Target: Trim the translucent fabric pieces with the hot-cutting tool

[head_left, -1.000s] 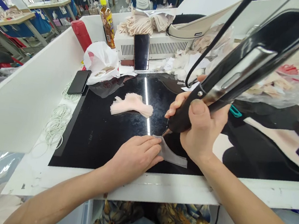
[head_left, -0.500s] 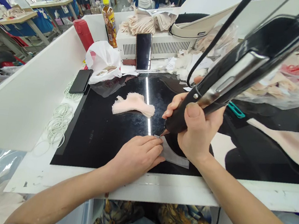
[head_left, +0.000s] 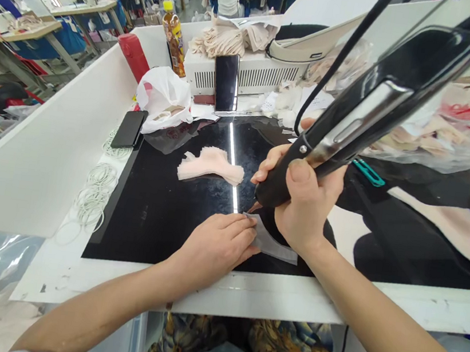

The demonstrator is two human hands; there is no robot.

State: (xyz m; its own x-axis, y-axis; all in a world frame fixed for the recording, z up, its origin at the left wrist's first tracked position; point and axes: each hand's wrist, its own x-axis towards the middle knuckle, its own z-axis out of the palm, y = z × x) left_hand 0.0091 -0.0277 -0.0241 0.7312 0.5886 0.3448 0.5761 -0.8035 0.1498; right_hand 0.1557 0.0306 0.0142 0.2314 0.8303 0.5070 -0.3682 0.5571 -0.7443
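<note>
In my right hand (head_left: 307, 203) is a thick black corded handheld tool (head_left: 350, 122) with a silver lever along its side. My fingers wrap round its lower grip. Its narrow copper-coloured tip points down beside the fingertips of my left hand (head_left: 220, 243). That hand lies palm down, fingers extended, at the left end of a curved, sheer grey fabric piece (head_left: 275, 248). The strip rests on the black work surface (head_left: 147, 216); its left end is partly under my fingers. Whether the tip touches the fabric, I cannot tell.
Pale pink fabric pieces (head_left: 210, 164) lie stacked ahead. To the right are a teal clip-shaped tool (head_left: 369, 173) and a pale cut piece (head_left: 449, 221). White elastic loops (head_left: 97, 187), a phone (head_left: 130, 128) and a white plastic bag (head_left: 163, 97) line the left side. A phone (head_left: 226, 82) leans upright behind.
My right hand and the tool have shifted slightly left, and the tool's upper end has dipped a little. My left hand and the grey fabric piece stay in place.
</note>
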